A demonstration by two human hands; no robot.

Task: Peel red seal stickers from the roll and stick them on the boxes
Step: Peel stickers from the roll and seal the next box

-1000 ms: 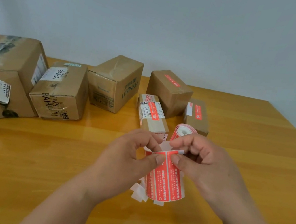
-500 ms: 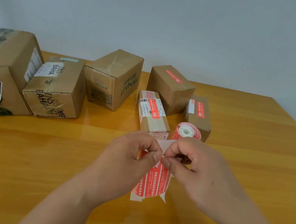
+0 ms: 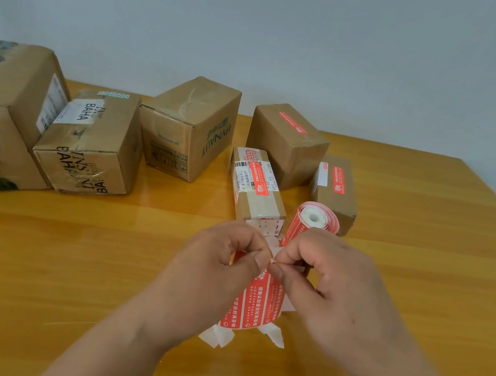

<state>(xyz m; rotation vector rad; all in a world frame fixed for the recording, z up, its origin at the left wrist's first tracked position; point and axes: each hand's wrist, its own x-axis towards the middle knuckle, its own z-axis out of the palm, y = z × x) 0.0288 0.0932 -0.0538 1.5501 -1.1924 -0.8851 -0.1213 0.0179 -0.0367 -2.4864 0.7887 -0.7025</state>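
Sticker strip (image 3: pixel 252 301) hangs off the roll (image 3: pixel 316 219), lifted above the table (image 3: pixel 66 273) right in front of the boxes (image 3: pixel 191 128). Left hand (image 3: pixel 215 266) pinches the strip's top edge between thumb and forefinger; right hand (image 3: pixel 332 284) pinches a corner right beside it, thumb tips almost meeting. It looks thin, floppy, feather-light stuff that will likely curl and cling, so take a sticker by its very corner and peel gently.

Head view, forward-down, close over table (image 3: pixel 420 278)
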